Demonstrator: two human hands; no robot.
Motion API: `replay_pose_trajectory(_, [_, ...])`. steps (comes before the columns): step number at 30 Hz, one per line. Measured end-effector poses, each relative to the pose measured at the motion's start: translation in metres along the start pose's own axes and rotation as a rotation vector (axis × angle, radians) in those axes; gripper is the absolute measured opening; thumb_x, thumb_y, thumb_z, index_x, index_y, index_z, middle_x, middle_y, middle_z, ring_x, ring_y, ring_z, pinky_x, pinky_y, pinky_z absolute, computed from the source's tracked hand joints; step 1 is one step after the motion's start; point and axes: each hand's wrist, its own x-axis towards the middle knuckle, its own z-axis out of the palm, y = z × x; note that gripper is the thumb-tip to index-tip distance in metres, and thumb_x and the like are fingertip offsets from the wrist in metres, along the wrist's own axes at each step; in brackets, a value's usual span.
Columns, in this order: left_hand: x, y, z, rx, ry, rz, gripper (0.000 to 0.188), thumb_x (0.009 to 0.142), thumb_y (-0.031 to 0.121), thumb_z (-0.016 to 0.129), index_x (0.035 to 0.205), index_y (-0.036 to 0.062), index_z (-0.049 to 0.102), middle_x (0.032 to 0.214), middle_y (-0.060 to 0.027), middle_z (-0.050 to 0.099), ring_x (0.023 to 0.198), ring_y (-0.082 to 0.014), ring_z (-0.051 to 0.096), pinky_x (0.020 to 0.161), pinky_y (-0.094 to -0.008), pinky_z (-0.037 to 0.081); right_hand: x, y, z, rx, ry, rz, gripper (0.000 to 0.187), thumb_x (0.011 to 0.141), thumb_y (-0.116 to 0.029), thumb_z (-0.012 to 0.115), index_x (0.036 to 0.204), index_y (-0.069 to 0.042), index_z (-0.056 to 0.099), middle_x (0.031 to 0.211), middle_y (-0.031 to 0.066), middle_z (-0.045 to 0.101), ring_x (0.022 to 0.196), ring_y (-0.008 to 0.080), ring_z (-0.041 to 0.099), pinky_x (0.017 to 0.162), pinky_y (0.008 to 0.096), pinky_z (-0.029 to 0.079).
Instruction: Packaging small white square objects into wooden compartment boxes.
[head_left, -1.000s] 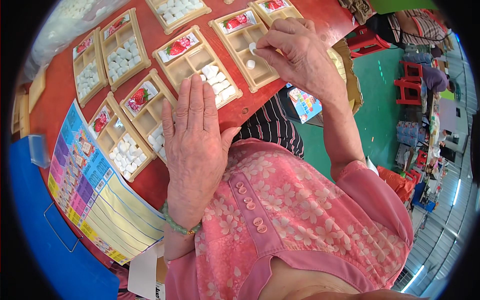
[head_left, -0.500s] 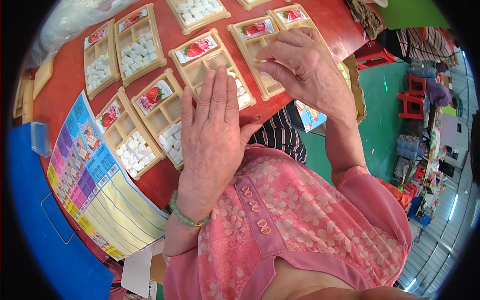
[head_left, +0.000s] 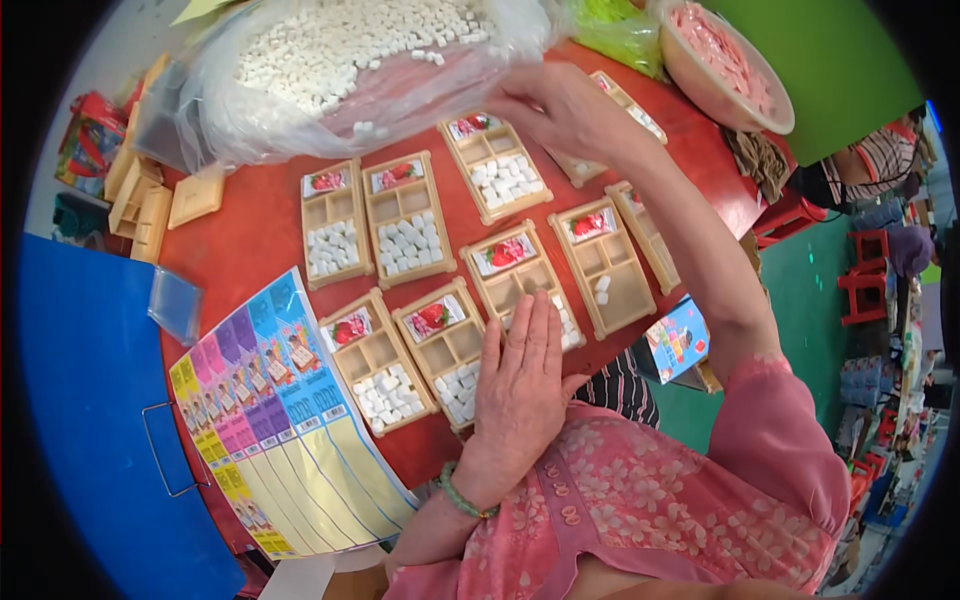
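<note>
White pieces [head_left: 310, 50] were judged soft, light, side-pinchable; left hand [head_left: 522, 400] was flattened below the bag [head_left: 430, 85], right hand [head_left: 560, 108] at its edge, hold unclear.

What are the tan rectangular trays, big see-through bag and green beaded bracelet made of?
The tan trays look like satin moulded plastic: rounded rims, even colour. The clear bag seems thin, glossy plastic: crinkled and see-through. The green bracelet may be polished stone, glass or plastic: smooth beads.
</note>
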Motion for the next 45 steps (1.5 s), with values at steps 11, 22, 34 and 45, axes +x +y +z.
replay_pose_trajectory(11, [-0.006,-0.007,-0.027,-0.016,0.096,-0.009,0.078,0.091,0.048,0.065,0.143,-0.0083,0.046,0.153,-0.0246,0.043,0.147,-0.0361,0.037,0.120,-0.0528,0.026,0.177,0.133,0.091,-0.285,-0.019,0.302,0.076,0.088,-0.068,0.058,0.116,0.002,0.068,0.113,0.0298,0.068,0.110,0.0417,0.066,0.093,0.0486,0.052])
replay_pose_trajectory(22, [-0.016,-0.023,-0.035,-0.072,0.120,-0.045,0.069,0.094,0.040,0.061,0.143,-0.0079,0.047,0.155,-0.0286,0.038,0.147,-0.0440,0.033,0.118,-0.0619,0.025,0.176,0.072,0.158,-0.516,0.192,0.124,0.067,0.091,-0.063,0.059,0.114,-0.001,0.068,0.118,0.0221,0.067,0.107,0.0359,0.066,0.088,0.0475,0.053])
replay_pose_trajectory(34, [-0.025,-0.026,-0.029,-0.059,0.096,-0.016,0.068,0.085,0.023,0.070,0.143,-0.0051,0.047,0.156,-0.0285,0.037,0.147,-0.0447,0.033,0.119,-0.0596,0.025,0.169,0.102,0.149,-0.340,0.103,-0.043,0.032,0.092,-0.031,0.062,0.100,0.000,0.067,0.095,0.0260,0.069,0.090,0.0424,0.068,0.081,0.0508,0.054])
replay_pose_trajectory(45, [-0.037,-0.010,-0.028,-0.070,0.097,-0.081,0.061,0.090,0.023,0.067,0.143,-0.0021,0.049,0.157,-0.0252,0.037,0.147,-0.0441,0.033,0.119,-0.0579,0.026,0.194,0.013,0.149,-0.726,-0.561,0.785,0.026,0.091,-0.020,0.056,0.100,-0.002,0.072,0.099,0.0264,0.071,0.095,0.0393,0.071,0.083,0.0483,0.057])
